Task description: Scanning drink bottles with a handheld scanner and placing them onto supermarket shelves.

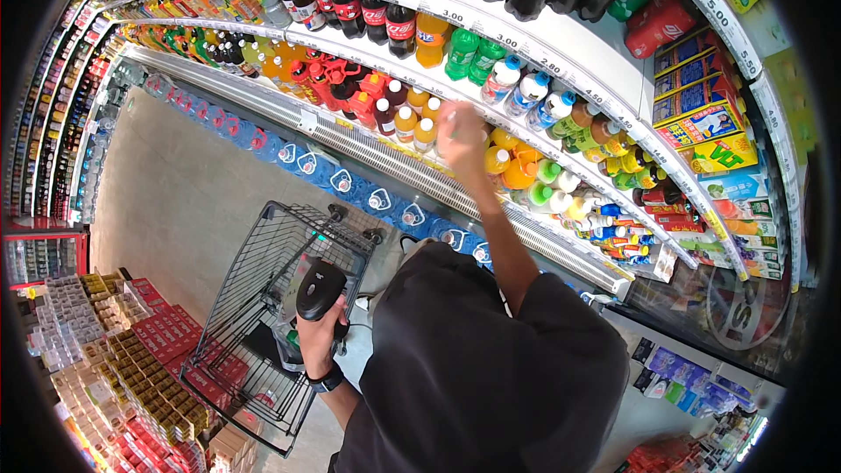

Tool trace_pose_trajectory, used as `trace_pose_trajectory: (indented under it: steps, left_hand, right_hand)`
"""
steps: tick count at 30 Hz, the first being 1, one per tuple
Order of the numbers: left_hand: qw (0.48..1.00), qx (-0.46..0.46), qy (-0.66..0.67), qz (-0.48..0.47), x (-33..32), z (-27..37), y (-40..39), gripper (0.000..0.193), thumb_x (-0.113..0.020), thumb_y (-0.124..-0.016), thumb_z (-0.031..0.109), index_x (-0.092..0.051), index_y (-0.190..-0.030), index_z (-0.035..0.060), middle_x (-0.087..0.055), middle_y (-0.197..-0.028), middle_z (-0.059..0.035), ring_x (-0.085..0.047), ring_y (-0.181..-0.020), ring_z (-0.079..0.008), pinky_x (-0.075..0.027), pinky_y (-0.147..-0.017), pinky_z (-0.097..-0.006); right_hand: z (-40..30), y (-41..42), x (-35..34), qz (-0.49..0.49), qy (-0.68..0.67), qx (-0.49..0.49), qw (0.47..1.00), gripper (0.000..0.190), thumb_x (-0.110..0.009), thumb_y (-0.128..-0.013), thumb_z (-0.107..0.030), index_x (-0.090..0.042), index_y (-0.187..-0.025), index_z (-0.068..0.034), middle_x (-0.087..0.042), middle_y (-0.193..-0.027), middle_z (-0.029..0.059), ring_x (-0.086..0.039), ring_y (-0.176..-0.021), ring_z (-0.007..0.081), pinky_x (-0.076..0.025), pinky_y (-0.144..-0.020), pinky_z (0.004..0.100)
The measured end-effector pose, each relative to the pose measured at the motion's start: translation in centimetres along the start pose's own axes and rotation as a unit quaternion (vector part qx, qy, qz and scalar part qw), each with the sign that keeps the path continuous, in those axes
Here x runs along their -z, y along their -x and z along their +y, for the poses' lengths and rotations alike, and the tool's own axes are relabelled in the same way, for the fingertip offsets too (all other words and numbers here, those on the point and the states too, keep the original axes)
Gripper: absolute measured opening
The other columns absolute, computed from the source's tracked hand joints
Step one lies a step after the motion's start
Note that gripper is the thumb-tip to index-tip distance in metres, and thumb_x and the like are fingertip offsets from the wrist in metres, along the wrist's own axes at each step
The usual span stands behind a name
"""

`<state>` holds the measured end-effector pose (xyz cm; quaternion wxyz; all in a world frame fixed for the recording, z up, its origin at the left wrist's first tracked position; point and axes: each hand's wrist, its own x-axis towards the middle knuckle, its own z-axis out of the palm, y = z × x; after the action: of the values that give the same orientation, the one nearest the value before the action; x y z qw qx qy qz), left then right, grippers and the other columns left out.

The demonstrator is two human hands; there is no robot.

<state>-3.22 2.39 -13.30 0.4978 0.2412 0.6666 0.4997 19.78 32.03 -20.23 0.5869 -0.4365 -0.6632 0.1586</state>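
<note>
A black handheld barcode scanner (320, 289) is gripped in my left hand (320, 336), over the shopping cart (263, 269). My right hand (460, 135) reaches to the lower shelf of a drinks cooler; it is blurred, so whether it holds anything is unclear. Just left of that hand stand orange juice bottles with white caps (424, 135). Bottles of orange drink (497, 159) stand to its right. On the shelf above are blue-capped bottles (503, 79), green bottles (463, 52) and cola bottles (401, 29).
Large blue water bottles with handles (341, 180) line the floor along the cooler's vented front ledge (407, 161). Stacked cartons and cans (154, 374) stand at the lower left. Boxed drinks (700, 118) fill the shelves at the right.
</note>
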Motion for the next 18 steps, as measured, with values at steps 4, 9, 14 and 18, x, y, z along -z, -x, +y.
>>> trace_pose_trajectory:
  steps: [4,9,14,18]
  left_hand:
    - [1.0,-0.001,-0.009,-0.012,-0.3,0.1,-0.1,0.011,-0.067,-0.085,-0.002,-0.064,-0.095,-0.0022,-0.063,-0.075,-0.0042,-0.056,-0.057,-0.0093,-0.045,-0.053,-0.0235]
    - [1.0,0.008,-0.015,-0.005,-0.2,0.0,-0.1,0.009,-0.067,-0.085,-0.002,-0.065,-0.093,-0.0023,-0.064,-0.074,-0.0037,-0.056,-0.055,-0.0094,-0.044,-0.051,-0.024]
    - [1.0,0.02,0.003,-0.002,0.3,0.0,0.4,0.01,-0.068,-0.086,0.0,-0.064,-0.095,-0.0007,-0.063,-0.075,-0.0027,-0.056,-0.056,-0.0087,-0.045,-0.052,-0.024]
    - [0.997,0.053,0.025,0.047,0.9,-0.5,2.5,0.014,-0.07,-0.086,0.003,-0.064,-0.098,0.0005,-0.063,-0.076,-0.0021,-0.056,-0.057,-0.0082,-0.045,-0.052,-0.0238]
  right_hand:
    - [-2.3,10.5,-2.5,-0.311,0.026,-0.081,0.947,0.019,-0.06,-0.084,-0.01,-0.061,-0.103,-0.005,-0.061,-0.098,0.0159,-0.062,-0.092,0.0371,-0.051,-0.077,0.0452]
    - [-4.8,14.5,-4.7,-0.542,-0.043,-0.064,0.837,0.029,-0.061,-0.085,-0.016,-0.061,-0.113,-0.007,-0.062,-0.102,0.0148,-0.063,-0.093,0.0361,-0.051,-0.079,0.0452]
    - [-3.6,15.0,-7.0,-0.643,-0.001,0.065,0.763,0.038,-0.063,-0.085,-0.019,-0.057,-0.121,-0.007,-0.061,-0.102,0.015,-0.064,-0.091,0.038,-0.051,-0.079,0.0458]
    - [-6.1,13.1,-8.7,-0.725,0.001,0.048,0.688,0.08,-0.065,-0.084,-0.021,-0.022,-0.151,-0.013,-0.062,-0.108,0.0233,-0.062,-0.097,0.0425,-0.05,-0.083,0.0486]
